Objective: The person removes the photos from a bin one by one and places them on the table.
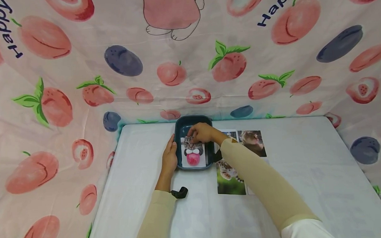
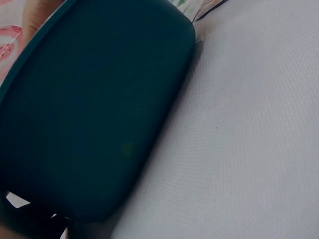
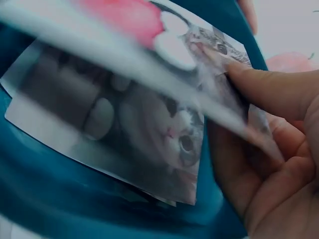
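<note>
We are pinching the cat photo (image 1: 193, 152) with our right hand (image 1: 202, 132), lowering it into the teal tray (image 1: 178, 128) at frame centre. Our left hand (image 1: 169, 156) is resting flat-fingered against the tray's side. Next, releasing it flat seems required.

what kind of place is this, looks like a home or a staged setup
Likely a staged tabletop booth: a peach-printed fabric backdrop wraps a white cloth-covered table holding only a teal plastic tray and loose cat photo prints.

Left hand (image 1: 169, 157) flat, right hand (image 1: 203, 132) pinching.

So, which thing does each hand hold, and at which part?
The right hand pinches the cat photo at its far edge, over the teal tray. The left hand rests flat against the tray's left wall.
</note>
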`<action>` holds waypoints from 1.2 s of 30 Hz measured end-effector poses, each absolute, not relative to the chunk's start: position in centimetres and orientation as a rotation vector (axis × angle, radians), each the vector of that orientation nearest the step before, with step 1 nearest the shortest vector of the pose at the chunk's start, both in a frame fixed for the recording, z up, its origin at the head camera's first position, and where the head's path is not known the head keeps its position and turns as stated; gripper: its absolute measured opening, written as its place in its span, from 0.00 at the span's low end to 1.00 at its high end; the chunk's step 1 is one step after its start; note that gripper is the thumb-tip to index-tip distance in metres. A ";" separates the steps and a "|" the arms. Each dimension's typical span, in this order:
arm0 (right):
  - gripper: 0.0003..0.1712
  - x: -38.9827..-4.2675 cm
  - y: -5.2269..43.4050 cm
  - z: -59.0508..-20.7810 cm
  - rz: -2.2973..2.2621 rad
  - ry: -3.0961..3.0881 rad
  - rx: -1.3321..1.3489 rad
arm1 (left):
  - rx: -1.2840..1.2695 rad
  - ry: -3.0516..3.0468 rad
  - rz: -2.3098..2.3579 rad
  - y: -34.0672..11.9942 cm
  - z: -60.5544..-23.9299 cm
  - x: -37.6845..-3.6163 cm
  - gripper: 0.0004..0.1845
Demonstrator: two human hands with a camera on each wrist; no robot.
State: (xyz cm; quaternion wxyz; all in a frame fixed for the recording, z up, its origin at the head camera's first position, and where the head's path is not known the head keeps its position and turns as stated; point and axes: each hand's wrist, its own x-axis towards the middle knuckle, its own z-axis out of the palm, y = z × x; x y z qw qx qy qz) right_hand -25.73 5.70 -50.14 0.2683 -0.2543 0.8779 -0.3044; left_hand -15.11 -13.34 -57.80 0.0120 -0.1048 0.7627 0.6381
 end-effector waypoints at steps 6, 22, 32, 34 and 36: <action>0.13 -25.5 6.6 -49.6 -0.952 2.336 -0.646 | -0.335 2.369 1.992 -13.4 -58.0 -15.3 0.27; 0.14 -24.4 13.0 -49.5 -1.145 2.228 -0.534 | -0.329 2.388 1.978 -13.5 -58.3 -15.2 0.27; 0.17 -23.1 20.8 -49.8 -1.229 2.272 -0.440 | -0.319 2.377 1.987 -13.3 -58.1 -15.1 0.27; 0.17 -22.7 22.6 -49.9 -1.242 2.280 -0.423 | -0.323 2.376 1.985 -13.3 -58.0 -15.1 0.27; 0.17 -22.5 24.3 -50.0 -1.245 2.291 -0.406 | -0.325 2.372 1.987 -13.3 -58.0 -15.1 0.27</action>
